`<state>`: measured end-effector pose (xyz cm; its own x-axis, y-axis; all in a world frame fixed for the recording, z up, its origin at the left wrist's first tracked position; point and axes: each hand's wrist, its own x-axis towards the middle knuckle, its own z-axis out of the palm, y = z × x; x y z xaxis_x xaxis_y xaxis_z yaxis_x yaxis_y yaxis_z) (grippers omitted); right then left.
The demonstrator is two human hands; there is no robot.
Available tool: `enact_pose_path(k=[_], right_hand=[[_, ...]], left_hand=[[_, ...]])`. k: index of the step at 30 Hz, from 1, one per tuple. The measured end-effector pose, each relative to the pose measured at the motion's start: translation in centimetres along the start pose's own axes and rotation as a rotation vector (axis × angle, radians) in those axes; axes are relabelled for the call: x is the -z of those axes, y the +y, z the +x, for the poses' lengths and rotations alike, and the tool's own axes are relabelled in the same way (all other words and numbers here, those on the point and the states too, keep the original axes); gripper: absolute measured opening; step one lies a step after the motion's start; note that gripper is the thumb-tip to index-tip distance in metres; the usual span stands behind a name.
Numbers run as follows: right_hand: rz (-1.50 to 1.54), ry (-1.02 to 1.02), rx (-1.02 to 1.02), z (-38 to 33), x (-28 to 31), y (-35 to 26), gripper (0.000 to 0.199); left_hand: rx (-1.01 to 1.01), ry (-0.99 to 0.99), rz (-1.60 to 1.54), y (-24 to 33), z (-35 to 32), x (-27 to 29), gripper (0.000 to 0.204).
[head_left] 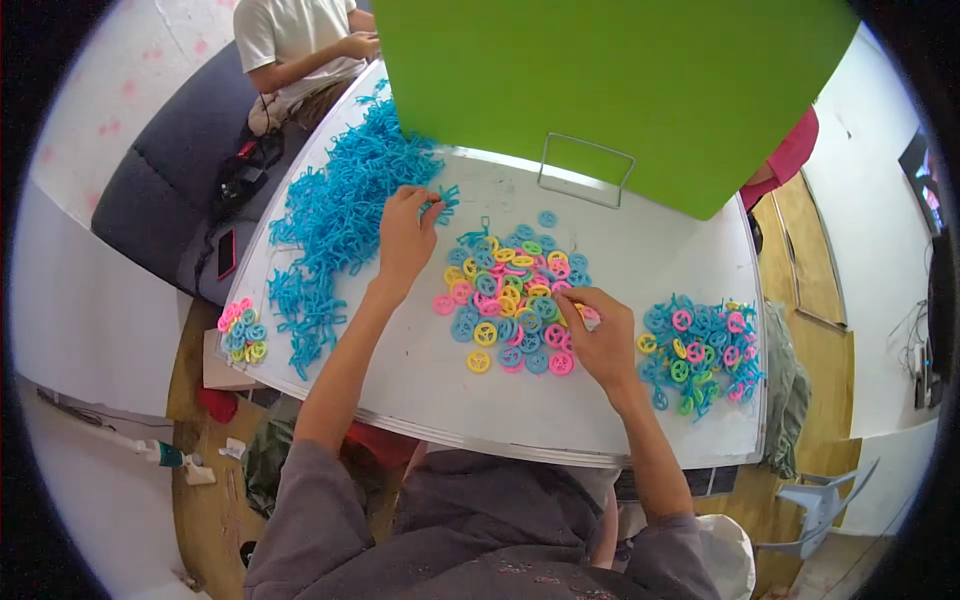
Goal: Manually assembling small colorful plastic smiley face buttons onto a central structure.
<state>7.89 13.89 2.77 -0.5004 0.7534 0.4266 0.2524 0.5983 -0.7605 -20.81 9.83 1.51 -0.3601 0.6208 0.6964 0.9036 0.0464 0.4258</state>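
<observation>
My left hand (pixel 405 240) reaches to about eleven o'clock on the white surface (pixel 420 370), its grip pinched together on a blue plastic piece (pixel 440 200) at the edge of the blue heap (pixel 345 215). My right hand (pixel 600 335) sits at about three o'clock of the central pile of round discs (pixel 510 300), pink, yellow, blue and green; its thumb and forefinger are closed on a pink disc (pixel 590 316). A mixed pile of joined pieces (pixel 700 350) lies further toward three o'clock, near the surface's edge. A green board (pixel 620 90) stands at twelve o'clock.
</observation>
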Motion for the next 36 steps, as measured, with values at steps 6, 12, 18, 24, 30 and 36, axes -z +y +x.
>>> enact_pose_path(k=[6,12,18,24,30,36], right_hand=[[0.146,-0.030,-0.080,0.6,0.4,0.5,0.012],[0.188,0.060,0.031,0.5,0.4,1.0,0.022],[0.108,0.016,0.257,0.5,0.7,-0.4,0.040],[0.445,-0.140,-0.018,-0.5,0.8,0.9,0.036],[0.544,-0.205,-0.139,0.0,1.3,1.2,0.038],[0.521,-0.362,-0.303,0.0,1.8,1.2,0.040]], left_hand=[[0.032,-0.114,0.082,0.4,-1.0,2.8,0.019],[0.195,-0.223,-0.116,5.7,-0.4,5.5,0.023],[0.188,-0.574,-0.486,12.8,-3.2,3.6,0.029],[0.288,-0.586,-0.715,13.9,-4.3,1.5,0.018],[0.545,-0.586,-1.032,12.5,-4.3,-0.2,0.010],[0.611,-0.709,-1.005,13.5,-3.3,-0.3,0.011]])
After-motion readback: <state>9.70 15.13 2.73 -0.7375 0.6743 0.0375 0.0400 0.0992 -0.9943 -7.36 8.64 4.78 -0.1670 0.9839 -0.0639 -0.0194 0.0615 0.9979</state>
